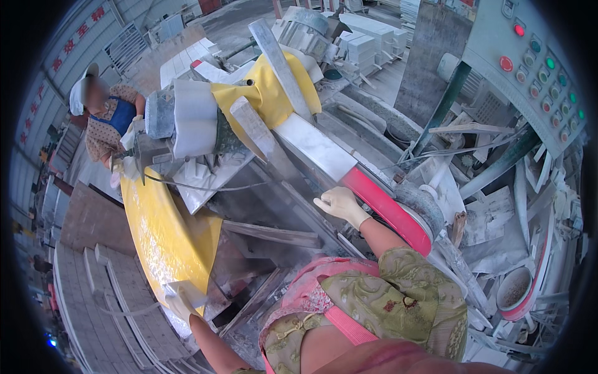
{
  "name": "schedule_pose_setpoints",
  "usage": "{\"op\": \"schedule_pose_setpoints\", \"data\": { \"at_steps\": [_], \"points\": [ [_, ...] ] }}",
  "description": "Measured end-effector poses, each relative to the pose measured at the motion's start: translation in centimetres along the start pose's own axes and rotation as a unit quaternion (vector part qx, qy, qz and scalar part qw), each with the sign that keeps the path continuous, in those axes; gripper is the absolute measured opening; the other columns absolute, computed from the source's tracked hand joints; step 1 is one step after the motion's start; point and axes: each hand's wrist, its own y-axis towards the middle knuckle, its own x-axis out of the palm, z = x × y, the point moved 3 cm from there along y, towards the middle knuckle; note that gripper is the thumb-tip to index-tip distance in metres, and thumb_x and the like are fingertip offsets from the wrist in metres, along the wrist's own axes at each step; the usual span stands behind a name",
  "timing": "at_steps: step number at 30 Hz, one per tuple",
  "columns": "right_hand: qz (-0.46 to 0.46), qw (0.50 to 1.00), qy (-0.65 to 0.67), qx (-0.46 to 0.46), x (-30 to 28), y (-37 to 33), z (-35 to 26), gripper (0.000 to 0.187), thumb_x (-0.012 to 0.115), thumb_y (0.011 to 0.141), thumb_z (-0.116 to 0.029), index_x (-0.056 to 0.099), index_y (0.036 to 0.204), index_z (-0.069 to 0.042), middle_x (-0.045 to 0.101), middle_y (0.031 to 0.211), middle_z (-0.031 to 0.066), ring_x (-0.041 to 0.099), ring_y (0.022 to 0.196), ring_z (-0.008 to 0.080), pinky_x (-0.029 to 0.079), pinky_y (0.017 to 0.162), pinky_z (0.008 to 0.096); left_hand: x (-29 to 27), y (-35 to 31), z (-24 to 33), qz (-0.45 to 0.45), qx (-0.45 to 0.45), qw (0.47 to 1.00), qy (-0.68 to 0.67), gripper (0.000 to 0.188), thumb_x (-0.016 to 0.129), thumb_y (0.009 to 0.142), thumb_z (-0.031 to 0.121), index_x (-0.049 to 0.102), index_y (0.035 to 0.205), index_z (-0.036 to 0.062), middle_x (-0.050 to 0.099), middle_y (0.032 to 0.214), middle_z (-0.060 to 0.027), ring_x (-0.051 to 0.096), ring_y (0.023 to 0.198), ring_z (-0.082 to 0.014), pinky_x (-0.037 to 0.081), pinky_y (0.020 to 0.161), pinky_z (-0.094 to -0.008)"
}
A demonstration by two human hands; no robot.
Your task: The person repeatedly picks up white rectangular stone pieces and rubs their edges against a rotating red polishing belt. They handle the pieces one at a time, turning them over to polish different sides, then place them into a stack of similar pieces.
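Observation:
My right hand (341, 206), in a pale glove, is beside the front end of a white marble strip (317, 148) and a red belt (389, 209). Its fingers are loosely bent and apart, with nothing visible in them. My left hand (179, 304), also gloved, is closed on a pale flat piece (187, 292) at the near end of a wet, shiny yellow sheet (156, 230). Its fingertips are partly hidden. The strip's far end runs under a yellow cover (272, 87) on the machine.
A co-worker (109, 118) in a blue apron stands at the far left. A control panel (536, 68) with lit buttons hangs at upper right. Two slanting bars (283, 68) cross the machine. Stacked grey slabs (103, 305) lie at lower left, stone scraps (492, 224) at right.

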Motion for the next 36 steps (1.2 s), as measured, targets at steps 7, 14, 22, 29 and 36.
{"op": "schedule_pose_setpoints", "data": {
  "at_steps": [7, 14, 22, 29, 36],
  "points": [
    [-0.075, 0.996, -0.036, 0.041, -0.6, 0.1, -0.4, 0.051, 0.052, 0.096, -0.046, 0.072, 0.068, -0.008, 0.069, 0.074, 0.0149, 0.068, 0.075, 0.0381, 0.051, 0.067, 0.0517, 0.0, -0.5, 0.6, 0.011, -0.005, 1.0, -0.02, 0.05, 0.068, 0.089, 0.016, 0.051, 0.13, -0.0075, 0.065, 0.115, -0.0243, 0.067, 0.096, -0.033, 0.056, 0.088, -0.0412],
    [-0.08, 0.996, -0.023, 0.046, -1.3, 0.2, -1.0, 0.049, 0.053, 0.096, -0.045, 0.072, 0.069, -0.008, 0.07, 0.075, 0.0144, 0.068, 0.076, 0.0376, 0.051, 0.068, 0.051, 0.0, -0.2, 0.1, 0.002, -0.002, 1.0, -0.011, 0.05, 0.067, 0.09, 0.014, 0.051, 0.133, -0.0063, 0.066, 0.116, -0.0234, 0.067, 0.097, -0.0327, 0.056, 0.089, -0.041],
    [-0.089, 0.994, -0.043, 0.048, -1.7, 0.3, -1.3, 0.05, 0.052, 0.096, -0.044, 0.072, 0.068, -0.008, 0.071, 0.076, 0.0131, 0.068, 0.076, 0.0367, 0.052, 0.069, 0.0495, 0.2, 0.6, -0.6, -0.007, -0.01, 1.0, -0.023, 0.052, 0.067, 0.088, 0.011, 0.049, 0.134, -0.0077, 0.065, 0.117, -0.0243, 0.068, 0.097, -0.0331, 0.056, 0.088, -0.0406],
    [-0.084, 0.995, -0.03, 0.045, -1.7, 0.3, -1.3, 0.05, 0.051, 0.097, -0.044, 0.072, 0.069, -0.009, 0.071, 0.076, 0.0131, 0.068, 0.077, 0.0365, 0.052, 0.07, 0.0497, 0.2, 0.6, -0.7, -0.007, -0.005, 0.999, -0.044, 0.057, 0.066, 0.088, 0.009, 0.046, 0.139, -0.0074, 0.063, 0.122, -0.0247, 0.067, 0.102, -0.0327, 0.056, 0.091, -0.0402],
    [-0.009, 1.0, 0.002, 0.008, -1.8, 0.4, -1.5, 0.051, 0.057, 0.095, -0.045, 0.061, 0.06, -0.008, 0.062, 0.065, 0.0141, 0.062, 0.066, 0.0375, 0.044, 0.059, 0.0509, 0.3, 0.6, -0.8, -0.013, -0.017, 0.997, -0.071, 0.057, 0.065, 0.089, 0.008, 0.046, 0.14, -0.0063, 0.063, 0.123, -0.0231, 0.067, 0.103, -0.032, 0.055, 0.093, -0.0396]
  ]
}}
